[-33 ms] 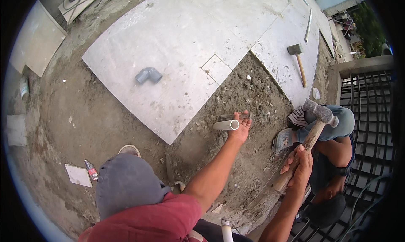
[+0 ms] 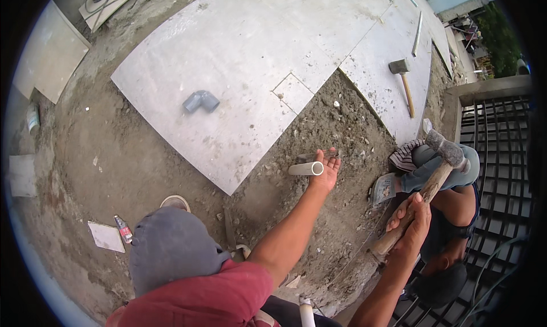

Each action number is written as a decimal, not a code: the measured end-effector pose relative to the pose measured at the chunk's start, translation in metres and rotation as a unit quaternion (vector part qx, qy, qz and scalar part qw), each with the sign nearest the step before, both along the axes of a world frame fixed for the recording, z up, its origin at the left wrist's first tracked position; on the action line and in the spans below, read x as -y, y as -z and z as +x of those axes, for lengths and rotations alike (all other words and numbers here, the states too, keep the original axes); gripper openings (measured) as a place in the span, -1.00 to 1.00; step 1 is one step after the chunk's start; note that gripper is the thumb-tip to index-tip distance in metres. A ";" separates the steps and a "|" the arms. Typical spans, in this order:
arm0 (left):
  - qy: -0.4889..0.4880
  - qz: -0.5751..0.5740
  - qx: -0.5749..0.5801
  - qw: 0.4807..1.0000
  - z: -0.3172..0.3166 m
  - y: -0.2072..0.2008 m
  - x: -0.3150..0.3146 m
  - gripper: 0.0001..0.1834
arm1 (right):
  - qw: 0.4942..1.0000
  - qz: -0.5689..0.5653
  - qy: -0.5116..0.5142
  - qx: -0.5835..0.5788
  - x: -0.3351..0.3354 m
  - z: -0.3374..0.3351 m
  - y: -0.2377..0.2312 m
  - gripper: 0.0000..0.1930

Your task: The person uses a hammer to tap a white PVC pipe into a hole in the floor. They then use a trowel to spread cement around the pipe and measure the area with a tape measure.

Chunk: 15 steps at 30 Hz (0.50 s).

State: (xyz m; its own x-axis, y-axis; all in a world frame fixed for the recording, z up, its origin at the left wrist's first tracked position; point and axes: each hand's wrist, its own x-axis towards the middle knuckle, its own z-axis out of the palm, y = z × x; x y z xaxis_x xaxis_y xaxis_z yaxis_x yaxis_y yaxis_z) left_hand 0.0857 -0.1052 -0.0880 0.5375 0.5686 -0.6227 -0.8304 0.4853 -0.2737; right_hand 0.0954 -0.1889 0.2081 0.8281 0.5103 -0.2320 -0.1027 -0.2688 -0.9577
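Note:
My right hand (image 2: 411, 227) is wrapped round the wooden handle of a hammer (image 2: 430, 187), its metal head raised at the right. Farther left, over the dug soil, my left hand (image 2: 326, 170) has its thumb and fingers around a dark, narrow bar-like piece (image 2: 307, 156); its exact kind is unclear. A white plastic pipe (image 2: 302, 168) with its round end open sits right beside this hand, partly over its wrist side. I cannot tell whether the hand also grips the pipe.
Large pale slabs (image 2: 239, 59) cover the far ground, with a grey elbow fitting (image 2: 201, 101) and a mallet (image 2: 403, 85) on them. Close at right, another person (image 2: 456, 207) sits beside a metal grille (image 2: 501, 156). A bottle (image 2: 123, 229) and a tile piece (image 2: 106, 237) lie left.
My right hand and the hammer have moved slightly to the right. My left hand, the dark piece and the pipe have hardly moved.

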 end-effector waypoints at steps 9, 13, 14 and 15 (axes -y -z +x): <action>-0.004 -0.005 -0.020 1.000 0.009 0.009 -0.017 -0.58 | 0.985 -0.151 -0.035 -0.080 -0.031 -0.011 0.110 -0.79; 0.023 0.003 -0.048 0.999 0.007 0.006 -0.014 -0.53 | 0.947 -0.268 -0.113 -0.138 -0.023 0.009 0.091 -0.77; 0.018 -0.017 -0.045 0.999 0.009 0.007 -0.016 -0.53 | 0.960 -0.225 -0.102 -0.131 -0.025 0.013 0.077 -0.76; 0.012 -0.037 -0.044 0.998 0.010 0.008 -0.023 -0.53 | 0.973 -0.173 -0.091 -0.122 -0.029 0.017 0.059 -0.75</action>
State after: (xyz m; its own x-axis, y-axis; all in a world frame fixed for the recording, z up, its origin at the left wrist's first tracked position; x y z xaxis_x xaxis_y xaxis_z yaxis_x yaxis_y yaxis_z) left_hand 0.0954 -0.0824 -0.0962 0.4924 0.5071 -0.7074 -0.8409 0.4868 -0.2363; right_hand 0.1126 -0.1595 0.1489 0.6307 0.4992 -0.5941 -0.2360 -0.6060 -0.7597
